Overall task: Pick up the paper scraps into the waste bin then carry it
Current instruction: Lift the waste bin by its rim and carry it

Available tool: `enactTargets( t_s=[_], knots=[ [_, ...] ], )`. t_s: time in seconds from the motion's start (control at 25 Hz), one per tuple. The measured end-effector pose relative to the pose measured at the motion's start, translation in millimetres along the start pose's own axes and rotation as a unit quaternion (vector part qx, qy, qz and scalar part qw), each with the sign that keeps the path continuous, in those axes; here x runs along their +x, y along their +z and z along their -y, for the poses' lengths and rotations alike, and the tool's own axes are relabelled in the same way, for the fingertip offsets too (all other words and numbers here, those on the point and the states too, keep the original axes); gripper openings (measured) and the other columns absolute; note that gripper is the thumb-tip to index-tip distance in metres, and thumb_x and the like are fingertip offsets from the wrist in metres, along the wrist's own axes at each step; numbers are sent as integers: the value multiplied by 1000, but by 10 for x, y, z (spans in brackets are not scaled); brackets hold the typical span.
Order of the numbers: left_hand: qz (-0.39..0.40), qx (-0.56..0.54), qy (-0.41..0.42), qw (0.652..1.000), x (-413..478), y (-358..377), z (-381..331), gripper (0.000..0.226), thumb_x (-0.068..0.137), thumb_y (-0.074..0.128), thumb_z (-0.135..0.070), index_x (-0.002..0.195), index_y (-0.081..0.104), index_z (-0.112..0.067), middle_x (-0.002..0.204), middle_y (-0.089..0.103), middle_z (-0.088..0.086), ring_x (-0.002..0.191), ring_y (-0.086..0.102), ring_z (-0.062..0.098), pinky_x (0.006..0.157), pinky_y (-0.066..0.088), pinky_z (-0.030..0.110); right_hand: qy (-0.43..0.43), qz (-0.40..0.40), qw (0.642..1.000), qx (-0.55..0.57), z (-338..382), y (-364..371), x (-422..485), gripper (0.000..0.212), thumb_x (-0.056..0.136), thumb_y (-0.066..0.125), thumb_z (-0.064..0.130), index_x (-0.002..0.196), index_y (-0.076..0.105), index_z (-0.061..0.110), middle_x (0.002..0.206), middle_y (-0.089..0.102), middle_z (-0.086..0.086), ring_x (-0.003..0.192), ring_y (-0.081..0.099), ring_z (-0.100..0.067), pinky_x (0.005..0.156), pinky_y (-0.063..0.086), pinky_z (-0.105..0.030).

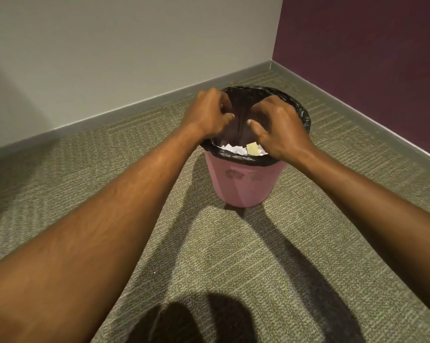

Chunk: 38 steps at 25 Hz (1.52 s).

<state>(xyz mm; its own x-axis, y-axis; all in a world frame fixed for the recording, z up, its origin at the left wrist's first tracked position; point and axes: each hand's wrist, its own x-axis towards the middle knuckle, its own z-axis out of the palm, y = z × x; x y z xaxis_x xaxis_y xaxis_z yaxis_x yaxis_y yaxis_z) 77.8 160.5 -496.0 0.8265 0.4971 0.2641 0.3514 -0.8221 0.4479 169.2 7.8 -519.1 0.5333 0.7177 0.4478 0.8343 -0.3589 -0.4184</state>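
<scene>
A pink waste bin [243, 184] stands upright on the carpet, lined with a black plastic bag [300, 112] folded over its rim. White and pale yellow paper scraps [241, 149] lie inside it. Both hands hover over the bin's mouth. My left hand [207, 115] has its fingers curled above the bin's left rim, and my right hand [278, 127] has its fingers curled above the right side. A dark fold of the bag's film appears stretched between the two hands. Whether either hand pinches that film or a scrap is hidden by the fingers.
The bin sits near a room corner, with a grey wall [110, 58] behind and a purple wall [369, 58] to the right, both with grey skirting. Patterned green carpet [233, 256] covers the floor. Shadows of my arms fall across the carpet in front.
</scene>
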Motion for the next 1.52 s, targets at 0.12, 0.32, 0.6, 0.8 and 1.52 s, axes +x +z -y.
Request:
enactTargets(
  t_s=[0.12,0.32,0.6,0.8,1.52],
  knots=[
    [-49,-4,-47,998,-43,-12,155,16,86,65,-19,98,72,-10,104,70,9,94,64,22,73,48,30,16,-41,999,-15,-119,-91,-15,22,91,60,20,108,68,8,113,63,-9,104,59,-27,90,49,-41],
    [-73,-54,-174,981,-75,100,388,41,92,59,-34,122,54,-6,118,60,12,106,57,27,90,51,44,103,-84,990,-53,-444,-237,-45,16,89,60,15,98,71,8,105,66,-11,96,61,-28,76,47,-34],
    [-61,-322,-329,886,-83,205,593,28,98,51,-25,75,59,-11,73,61,8,63,59,20,51,50,30,354,-27,931,80,-801,-221,-116,38,95,63,32,81,72,-3,73,69,-13,66,63,-25,61,51,-33],
    [-54,-406,-343,846,-71,144,563,15,94,60,-18,81,60,-10,71,63,4,57,61,17,42,50,23,405,-3,884,235,-805,-258,-68,29,93,67,24,89,69,-4,77,71,-15,51,67,-20,50,57,-32],
    [-62,-392,-391,830,-557,-818,-105,29,89,55,2,64,63,-11,80,66,6,63,60,16,51,52,26,448,66,847,278,-240,-1169,-160,34,94,66,20,85,65,-13,65,66,-14,45,65,-16,50,59,-32]
  ],
)
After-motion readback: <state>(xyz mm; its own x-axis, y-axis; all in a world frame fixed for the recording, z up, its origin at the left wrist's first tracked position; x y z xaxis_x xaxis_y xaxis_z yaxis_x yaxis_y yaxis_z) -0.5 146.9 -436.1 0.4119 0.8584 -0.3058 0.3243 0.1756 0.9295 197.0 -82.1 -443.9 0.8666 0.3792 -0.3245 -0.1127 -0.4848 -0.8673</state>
